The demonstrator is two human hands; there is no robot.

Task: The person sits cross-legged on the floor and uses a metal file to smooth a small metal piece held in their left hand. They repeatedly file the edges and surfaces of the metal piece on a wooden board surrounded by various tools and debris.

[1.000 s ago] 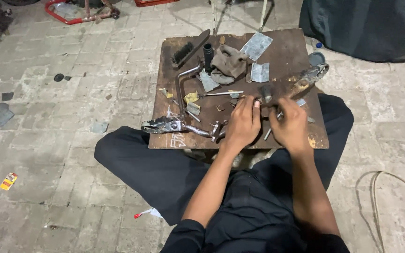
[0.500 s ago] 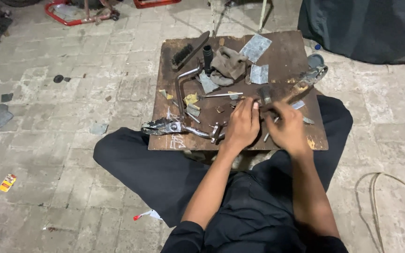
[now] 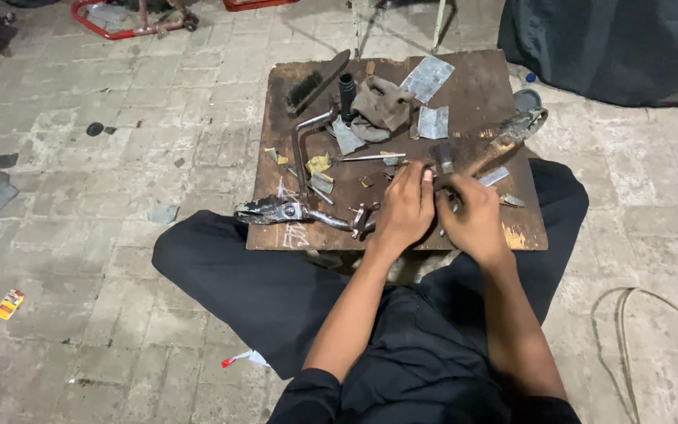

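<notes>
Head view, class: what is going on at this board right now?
A person sits cross-legged on a brick floor with a worn wooden board across their lap. Both hands meet near the board's middle: the left hand and right hand pinch a small part too tiny to identify. Around them lie a bent metal lever, a brush, a crumpled rag, metal sheet scraps and a hammer.

Dim even light, soft shadows, slight blur
</notes>
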